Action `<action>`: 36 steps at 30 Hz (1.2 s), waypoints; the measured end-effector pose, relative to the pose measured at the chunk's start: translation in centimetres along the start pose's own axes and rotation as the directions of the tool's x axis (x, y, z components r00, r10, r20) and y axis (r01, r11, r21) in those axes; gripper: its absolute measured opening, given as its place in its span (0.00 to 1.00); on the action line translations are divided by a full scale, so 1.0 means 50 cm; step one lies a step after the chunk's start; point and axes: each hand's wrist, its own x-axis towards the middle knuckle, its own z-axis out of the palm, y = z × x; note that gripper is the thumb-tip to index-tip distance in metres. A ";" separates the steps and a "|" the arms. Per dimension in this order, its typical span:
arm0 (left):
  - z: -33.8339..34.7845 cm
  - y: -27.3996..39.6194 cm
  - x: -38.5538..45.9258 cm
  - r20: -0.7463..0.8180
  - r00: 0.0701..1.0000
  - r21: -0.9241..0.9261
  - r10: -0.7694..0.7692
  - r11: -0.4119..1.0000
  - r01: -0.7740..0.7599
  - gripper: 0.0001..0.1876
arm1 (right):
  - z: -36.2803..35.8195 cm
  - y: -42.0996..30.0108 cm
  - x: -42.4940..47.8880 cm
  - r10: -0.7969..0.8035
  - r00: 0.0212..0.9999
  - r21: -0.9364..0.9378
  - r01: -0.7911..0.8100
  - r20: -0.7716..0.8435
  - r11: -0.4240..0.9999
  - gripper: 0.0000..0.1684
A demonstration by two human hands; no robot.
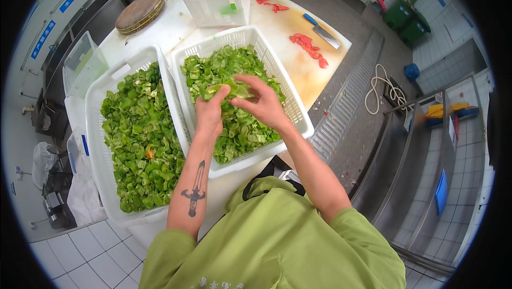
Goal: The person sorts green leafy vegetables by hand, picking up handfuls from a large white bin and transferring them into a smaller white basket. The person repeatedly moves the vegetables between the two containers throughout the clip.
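Observation:
Cut green pepper pieces (244, 137) fill a white plastic basket (297, 117) in front of me. Above them my left hand (210, 111) grips some green pepper pieces (236, 89) between thumb and fingers. My right hand (262, 103) is beside it at the same pieces, fingers spread and curved; whether it touches them I cannot tell. To the left stands a second white basket (95, 129), heaped with darker green pepper pieces (144, 157), with one orange bit among them.
Sliced red peppers (310, 50) and a blue-handled cleaver (326, 36) lie on the white table at the right. Behind the baskets are a tall clear plastic container (216, 1) and a round wooden chopping block (140, 13). A smaller clear bin (84, 65) stands left.

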 end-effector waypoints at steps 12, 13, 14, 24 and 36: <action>-0.041 0.032 0.016 0.127 0.986 0.232 -0.106 0.970 0.075 0.28 | -0.002 -0.095 0.011 -0.179 0.978 -0.207 0.197 0.103 0.958 0.34; -0.039 0.023 0.021 0.140 0.980 0.194 -0.139 0.975 0.111 0.29 | 0.007 -0.094 0.008 -0.176 0.974 -0.257 0.208 0.142 0.944 0.34; -0.041 0.015 0.025 0.153 0.973 0.156 -0.171 0.977 0.147 0.30 | 0.023 -0.092 0.007 -0.170 0.968 -0.306 0.220 0.182 0.926 0.34; -0.026 0.045 0.009 0.210 0.970 0.203 -0.120 0.976 0.077 0.23 | 0.027 -0.018 0.042 0.036 0.998 0.075 -0.041 0.058 0.996 0.25; -0.027 -0.020 0.027 0.152 0.965 0.405 0.213 0.878 -0.257 0.16 | 0.028 -0.033 0.023 -0.279 0.960 -0.481 0.247 0.006 0.841 0.19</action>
